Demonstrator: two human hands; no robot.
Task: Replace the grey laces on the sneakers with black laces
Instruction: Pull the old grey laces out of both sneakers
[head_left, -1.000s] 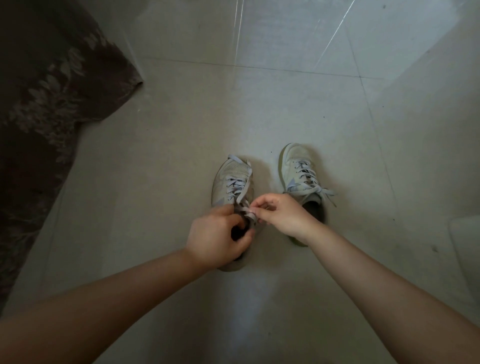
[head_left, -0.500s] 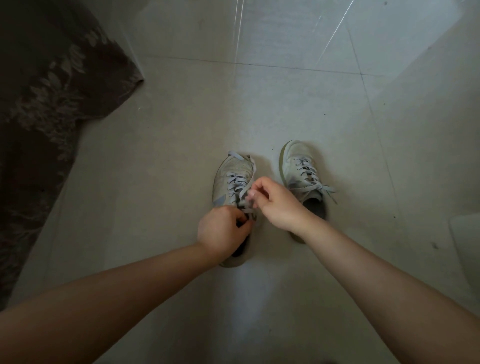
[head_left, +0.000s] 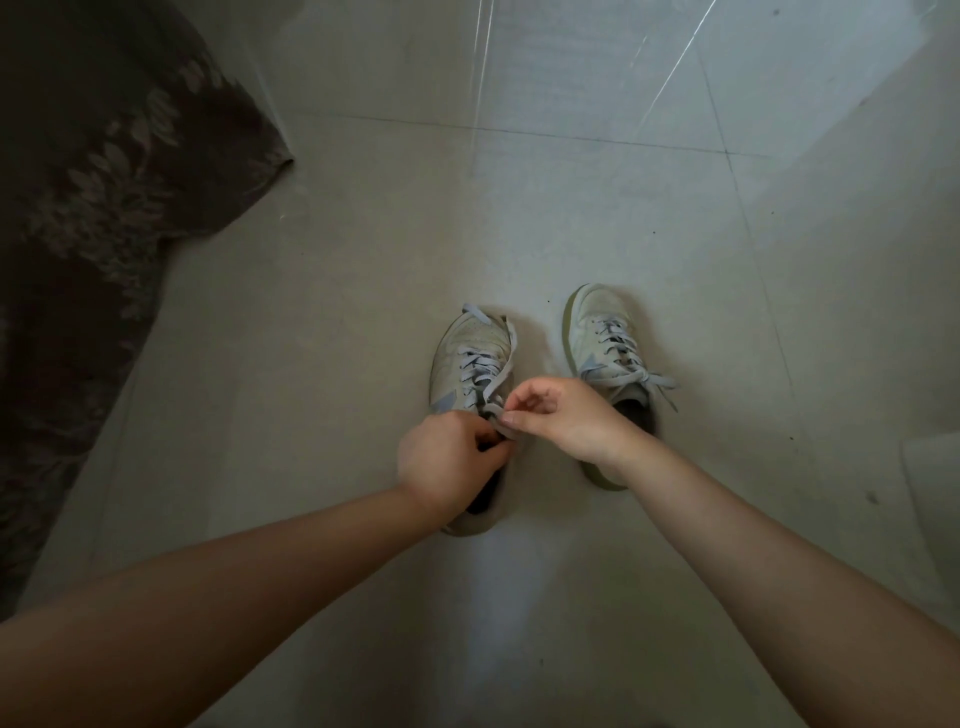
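Nearest to you: 2 bare forearms come in from the bottom corners and converge mid-frame. 2 hands, both on the same sneaker.

Your left hand (head_left: 449, 460) sits over the collar of the left sneaker (head_left: 470, 358), fingers curled, thumb and fingertips pinching the grey lace (head_left: 501, 370) at the top eyelets. Your right hand (head_left: 563, 418) is just beside it, nearly touching, fingers curled, thumb and forefinger pinching the same lace a little higher. Which strand each hand has, I can't tell.

2 sneakers, pale, side by side centre frame, toes pointing to the top of the frame, a floor gap between them. Left one: lace untied, loose ends trail up over the toe; heel hidden under your left hand. Right sneaker (head_left: 597, 332): its lace (head_left: 621, 358) is fully threaded and tied in a bow, ends draped off its right side; your right wrist covers the heel.

Floor (head_left: 623, 218): pale tiles, open on all sides of the shoes, most room toward the top and right. One dark patterned cloth (head_left: 93, 197) fills the upper-left edge, well apart from the shoes. One pale object (head_left: 935, 483) cut off at the right edge, can't identify.
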